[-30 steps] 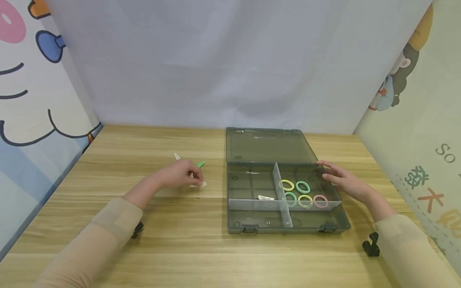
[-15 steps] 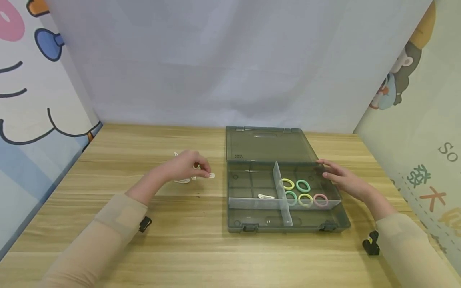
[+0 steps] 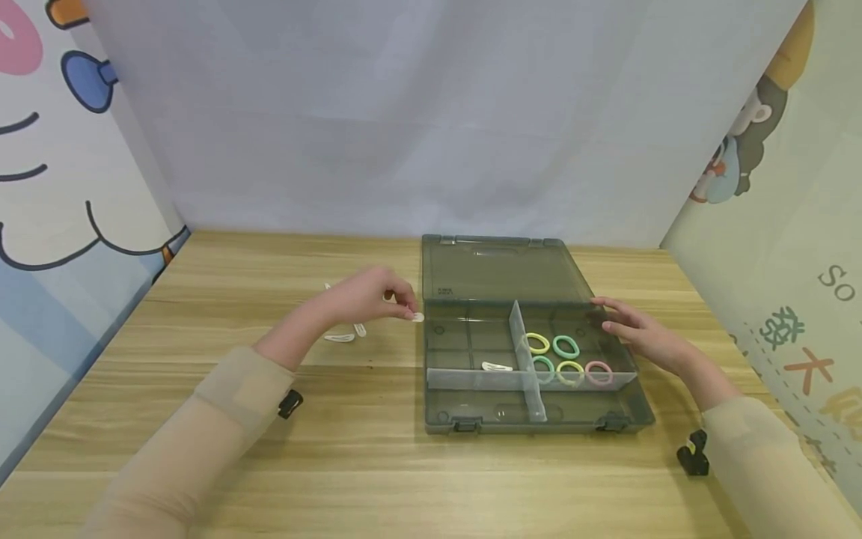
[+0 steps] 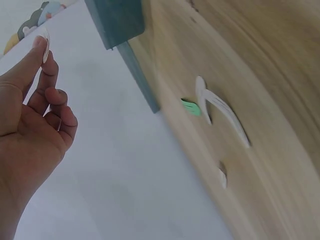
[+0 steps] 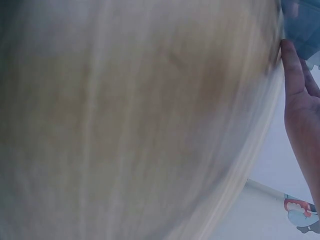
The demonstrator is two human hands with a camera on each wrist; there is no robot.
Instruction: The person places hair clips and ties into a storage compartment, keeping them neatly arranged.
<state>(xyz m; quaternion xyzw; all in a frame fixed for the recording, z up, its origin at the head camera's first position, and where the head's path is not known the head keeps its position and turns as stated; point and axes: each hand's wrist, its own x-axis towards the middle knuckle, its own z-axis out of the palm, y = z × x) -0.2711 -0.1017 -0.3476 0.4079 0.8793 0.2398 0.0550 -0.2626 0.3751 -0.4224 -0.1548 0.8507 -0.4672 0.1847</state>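
Observation:
Between thumb and index finger, my left hand (image 3: 373,294) pinches a white hair clip (image 4: 46,45), held in the air at the left rim of a grey see-through box (image 3: 465,337). My right hand (image 3: 640,338) rests with extended fingers on the box's right edge. Inside, another white hair clip (image 3: 497,367) lies in the back left compartment. Several hair ties, among them a pink hair tie (image 3: 598,373), a green hair tie (image 3: 566,346) and a yellow hair tie (image 3: 537,343), lie in the back right one.
On the wooden table (image 3: 350,464), left of the box, lie white hair clips (image 4: 227,116) and a green hair clip (image 4: 190,106). The open lid (image 3: 501,269) lies behind the box. Clear dividers (image 3: 471,379) split the box inside.
My left hand has picked the white hair clip off the table and carried it right and up to the box's left rim. The right hand stays on the box edge.

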